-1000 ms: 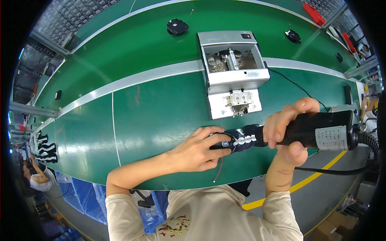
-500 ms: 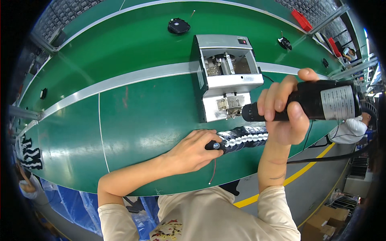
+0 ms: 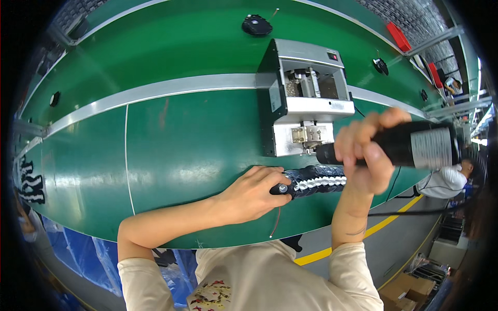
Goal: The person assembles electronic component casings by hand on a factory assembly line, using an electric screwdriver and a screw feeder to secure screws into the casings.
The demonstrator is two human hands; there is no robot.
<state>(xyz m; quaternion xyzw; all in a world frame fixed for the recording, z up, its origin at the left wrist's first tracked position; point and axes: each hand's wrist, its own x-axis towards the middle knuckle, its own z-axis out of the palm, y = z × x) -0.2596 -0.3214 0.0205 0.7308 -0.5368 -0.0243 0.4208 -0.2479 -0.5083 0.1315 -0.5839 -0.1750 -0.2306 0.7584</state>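
Observation:
A thick black electric screwdriver (image 3: pixel 394 145) with a pale label is gripped in my right hand (image 3: pixel 371 150), fingers wrapped round its body. It lies nearly level, its narrow end pointing left in front of a silver screw feeder (image 3: pixel 314 106); the tip is too blurred to make out. My left hand (image 3: pixel 257 192) rests on the bench, thumb and fingers closed on a black part with a round metal spot at the left end of a row of black parts (image 3: pixel 316 179). White or clear round pieces run along the row. My right forearm hides the row's far end.
A thin red wire (image 3: pixel 275 223) lies by my left hand on the green bench (image 3: pixel 176 145). A black round part (image 3: pixel 257 25) sits beyond a metal rail (image 3: pixel 171 87). The screwdriver's cable (image 3: pixel 415 212) trails at right. Another person (image 3: pixel 448 181) is at the right.
My view has shifted, so the feeder appears further right. My right hand has lowered a little with the screwdriver and is blurred by motion. My left hand keeps its hold on the row's end.

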